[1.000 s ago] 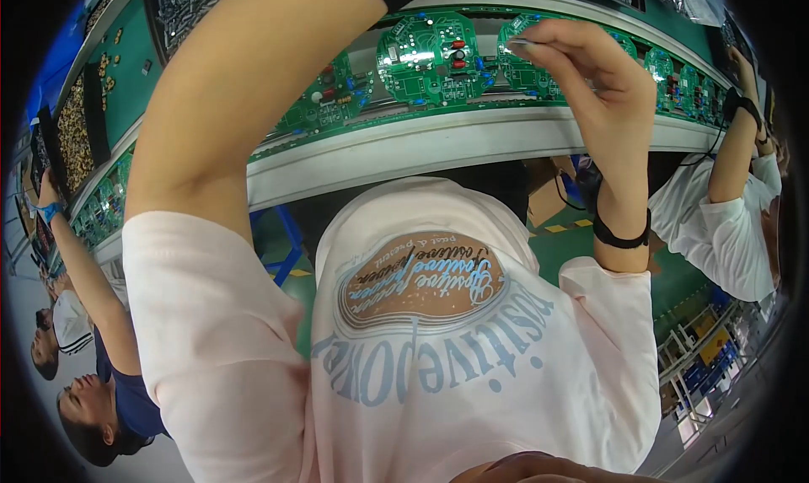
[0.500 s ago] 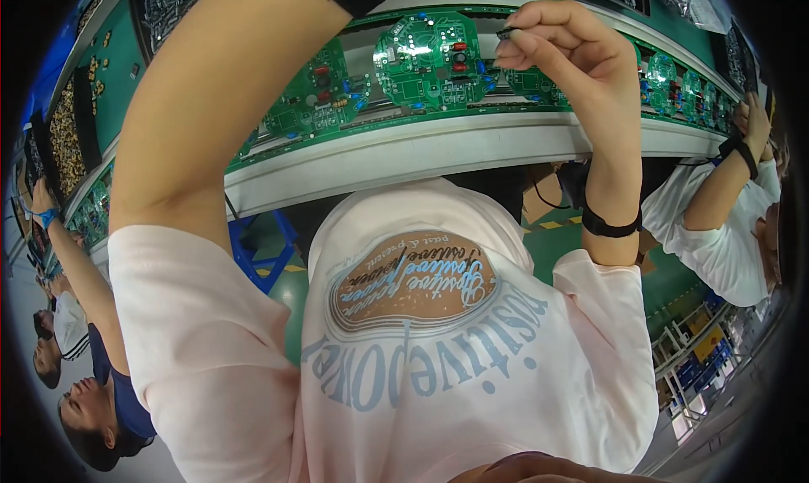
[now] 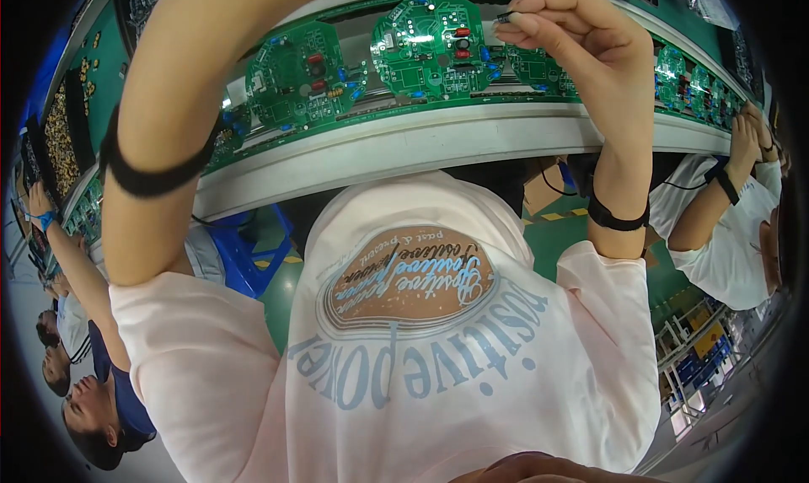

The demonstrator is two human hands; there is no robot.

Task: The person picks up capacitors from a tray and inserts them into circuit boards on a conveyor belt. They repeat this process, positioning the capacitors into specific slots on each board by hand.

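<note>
My right hand (image 3: 586, 40) is raised over the line of boards, thumb and fingertips pinched on a small black electronic component (image 3: 505, 18). Just left of those fingertips lies a green circuit board (image 3: 421, 66) with red, blue and black parts on it. A second green circuit board (image 3: 286, 74) sits farther left, beside my left forearm. Part of another board (image 3: 533, 68) shows beneath my right hand. My left arm (image 3: 168, 87) reaches up past the upper edge, and its hand is out of view.
A pale metal rail (image 3: 404, 144) runs along the near side of the boards. Bins of small parts (image 3: 59, 142) stand at the far left. Co-workers' arms (image 3: 716, 184) reach to the line at right and left. A blue stool (image 3: 253, 247) stands below the rail.
My left arm has stretched farther forward; its black wristband now sits lower on view, around the forearm. My right hand has risen slightly, still pinching the component.
</note>
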